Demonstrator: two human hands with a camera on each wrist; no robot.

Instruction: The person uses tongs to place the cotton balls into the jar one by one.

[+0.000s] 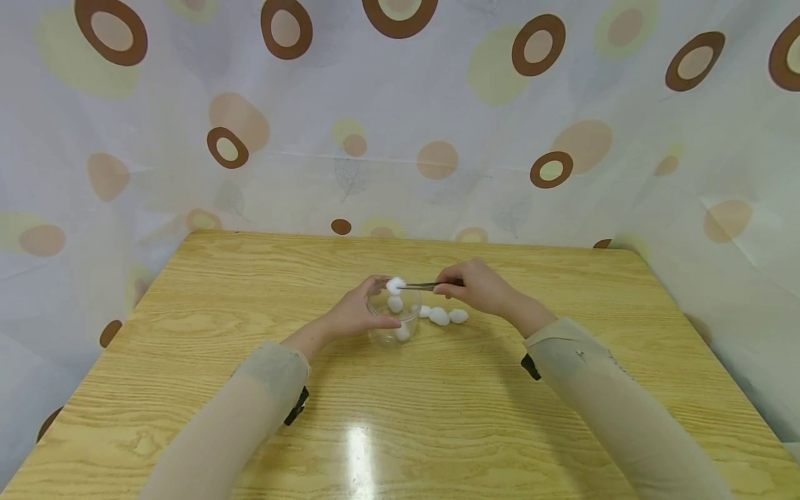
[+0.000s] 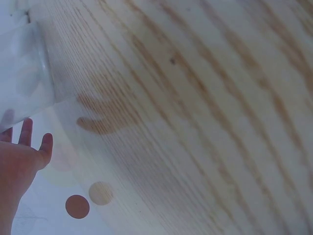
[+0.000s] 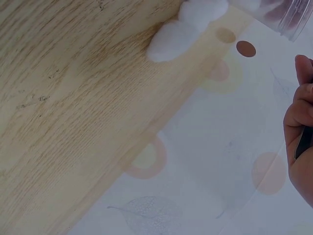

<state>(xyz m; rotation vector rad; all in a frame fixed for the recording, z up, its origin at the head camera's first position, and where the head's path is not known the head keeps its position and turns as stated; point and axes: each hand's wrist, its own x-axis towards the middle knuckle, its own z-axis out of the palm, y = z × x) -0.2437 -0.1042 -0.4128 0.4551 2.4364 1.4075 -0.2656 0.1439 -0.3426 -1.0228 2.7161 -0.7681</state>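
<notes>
My left hand [image 1: 355, 314] grips a clear plastic jar [image 1: 409, 314] round its side, thumb in front and fingers behind. White cotton balls [image 1: 395, 304] show through the jar's wall. In my right hand [image 1: 478, 286] I hold dark tweezers [image 1: 421, 285], pointing left. Their tips pinch a cotton ball [image 1: 396, 285] over the jar's open mouth. In the left wrist view the jar [image 2: 24, 73] is at the left edge, above my left hand [image 2: 22, 161]. The right wrist view shows my right hand [image 3: 301, 122] curled round the dark tweezers [image 3: 304, 142].
Several more cotton balls [image 1: 439, 317] lie in a row on the wooden table [image 1: 400, 410], just right of the jar. Behind the table hangs a patterned white curtain [image 1: 400, 187], which also runs along both sides.
</notes>
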